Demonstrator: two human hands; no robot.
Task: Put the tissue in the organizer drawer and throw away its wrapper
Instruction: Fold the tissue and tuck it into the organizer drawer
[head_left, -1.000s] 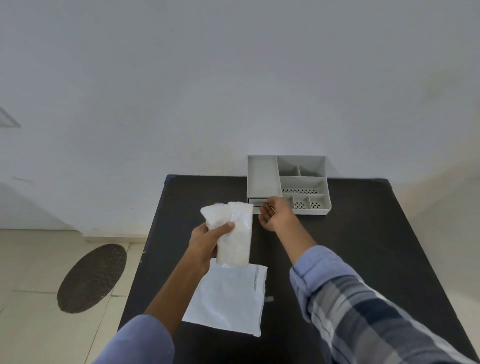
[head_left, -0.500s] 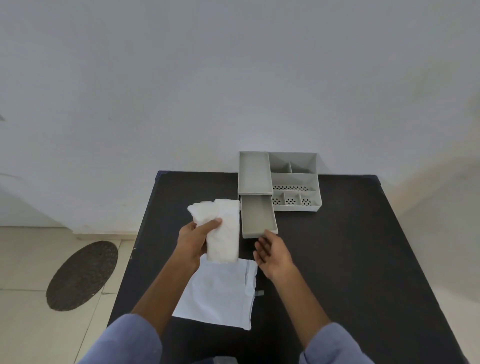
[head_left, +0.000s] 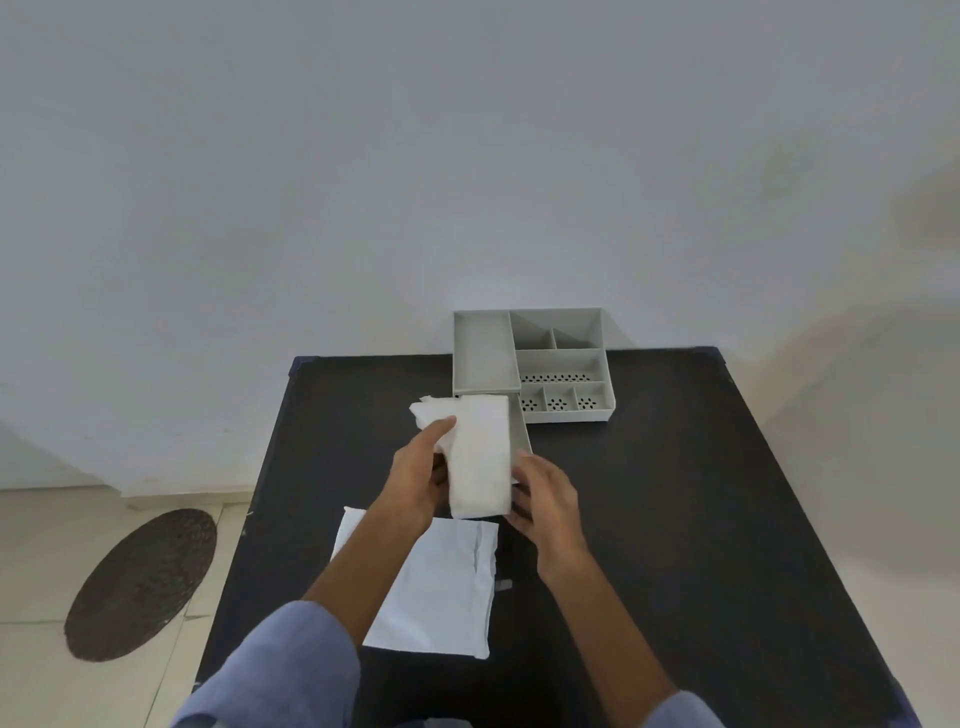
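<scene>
A white stack of tissue is held up over the pulled-out drawer of the grey organizer, hiding most of the drawer. My left hand grips the tissue from the left, thumb on its top corner. My right hand touches the tissue's right lower edge, fingers bent against it. The flat white wrapper lies on the black table under my forearms, nearer to me.
The organizer stands at the table's far edge against a white wall, with several small compartments on its right. A dark oval mat lies on the tiled floor to the left of the table.
My right hand pulled the drawer out toward me, let it go, and came to the tissue's right side. My left hand carried the tissue right, over the drawer.
</scene>
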